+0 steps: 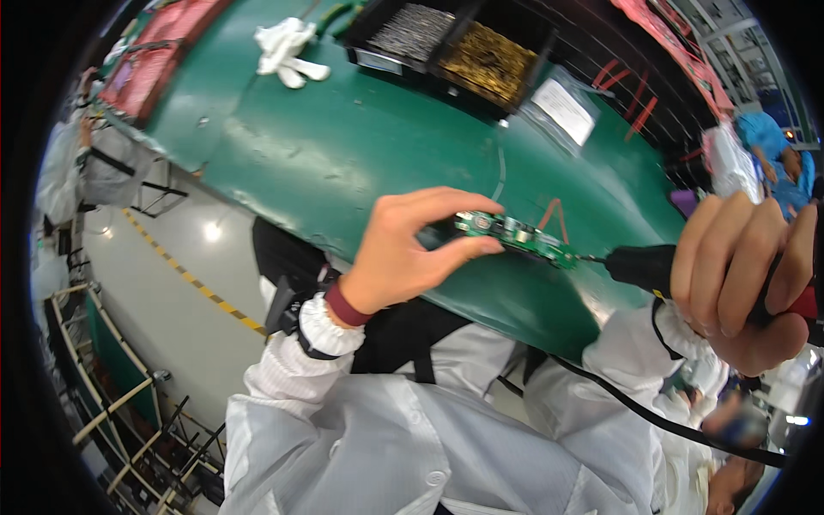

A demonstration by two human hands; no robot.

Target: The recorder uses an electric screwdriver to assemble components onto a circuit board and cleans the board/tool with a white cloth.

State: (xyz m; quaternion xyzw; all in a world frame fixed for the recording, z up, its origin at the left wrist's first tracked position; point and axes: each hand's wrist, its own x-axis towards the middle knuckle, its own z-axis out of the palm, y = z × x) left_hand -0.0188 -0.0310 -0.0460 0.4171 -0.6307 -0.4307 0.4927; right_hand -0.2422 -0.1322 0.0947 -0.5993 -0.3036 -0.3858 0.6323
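Observation:
A narrow green circuit board (515, 233) is pinched at its left end between the thumb and fingers of my left hand (412, 240), held above the green table. My right hand (742, 275) is wrapped round a black electric screwdriver (639, 267). Its thin bit points left and reaches the board's right end; whether a screw sits at the tip is too small to tell. A black cord runs from the right side down past my sleeve.
On the green table mat (335, 163) stand black bins, one with silver screws (412, 33), one with brass-coloured parts (487, 62). Beside them lie a clear bag with a white label (562, 107) and white gloves (290, 53). People in work clothes are at the right.

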